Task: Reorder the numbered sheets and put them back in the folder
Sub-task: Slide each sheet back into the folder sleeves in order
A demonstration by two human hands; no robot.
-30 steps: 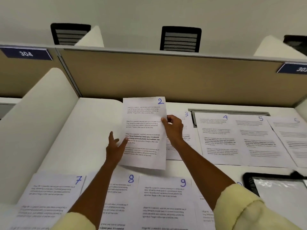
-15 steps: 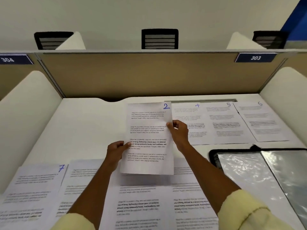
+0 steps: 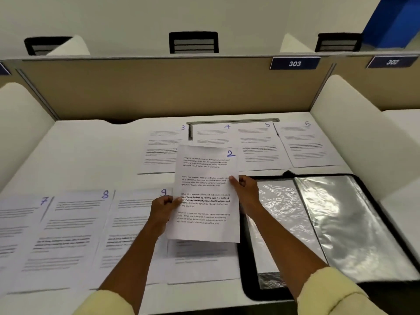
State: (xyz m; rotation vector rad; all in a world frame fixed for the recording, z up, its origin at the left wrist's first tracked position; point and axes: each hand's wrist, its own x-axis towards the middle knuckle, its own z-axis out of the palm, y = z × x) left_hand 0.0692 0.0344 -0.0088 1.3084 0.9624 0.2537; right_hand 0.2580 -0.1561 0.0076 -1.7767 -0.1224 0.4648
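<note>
White paper marked 2 (image 3: 205, 194) is held up off the desk by both hands: the left hand (image 3: 162, 209) pinches its left edge, and the right hand (image 3: 244, 189) pinches its right edge with the thumb on the printed face. The sheet's right edge hangs just beside the left edge of the open folder (image 3: 329, 226), a black binder of shiny clear sleeves lying flat at the right of the desk (image 3: 86, 153).

Along the far edge lie sheet 3 (image 3: 162, 151), sheet 4 (image 3: 212, 135), sheet 5 (image 3: 258, 144) and sheet 6 (image 3: 305, 144), their sides touching or overlapping; the raised sheet covers the near corners of 3 and 4. Along the near edge lie sheet 7 (image 3: 16, 235), sheet 8 (image 3: 68, 235) and sheet 9 (image 3: 129, 233), with another sheet (image 3: 200, 260) under the raised one, its number hidden. Bare white desktop shows at the far left, behind 7 and 8.

White curved side panels (image 3: 354, 137) close the desk on both sides, and a tan back partition (image 3: 159, 89) bears a blue plate reading 303 (image 3: 294, 63). Black chair backs (image 3: 193, 42) rise behind it against a pale wall.
</note>
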